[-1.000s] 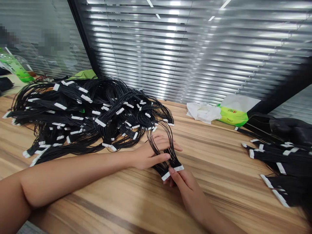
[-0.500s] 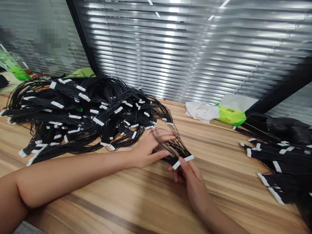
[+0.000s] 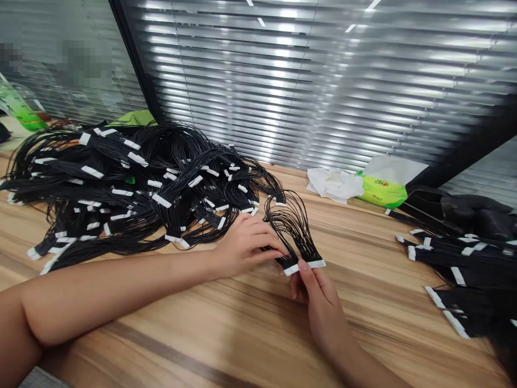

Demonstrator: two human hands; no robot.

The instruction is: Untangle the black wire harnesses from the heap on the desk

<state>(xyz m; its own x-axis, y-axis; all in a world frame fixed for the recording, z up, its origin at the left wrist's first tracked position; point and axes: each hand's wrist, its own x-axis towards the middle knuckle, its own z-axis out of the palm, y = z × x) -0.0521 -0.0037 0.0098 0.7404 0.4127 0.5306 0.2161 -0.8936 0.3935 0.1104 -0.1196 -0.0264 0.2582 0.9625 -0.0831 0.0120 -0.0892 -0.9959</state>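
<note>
A black wire harness (image 3: 301,229) arches up from the table in a loop of thin wires, with white connectors at its end. My right hand (image 3: 323,304) pinches the white connectors (image 3: 314,264) side by side, thumb on top and fingers underneath. At the harness's left side, my left hand (image 3: 250,242) has its thumb and fingers closed on the wires just behind the connectors. Part of that grip is hidden behind the fingers. Left of this hand lies a large tangled pile of similar harnesses (image 3: 181,156), with many white connectors showing.
More black harnesses (image 3: 438,264) lie at the right edge of the wooden table (image 3: 202,328). Crumpled white tissue (image 3: 335,183) and a green tissue pack (image 3: 383,189) sit at the back, before the window blinds (image 3: 250,75). A green bottle (image 3: 20,105) stands far left.
My left thumb and fingers have come closer together at the wires. The blurred wires have settled into a clear upright loop, and the connectors sit flatter in my right hand.
</note>
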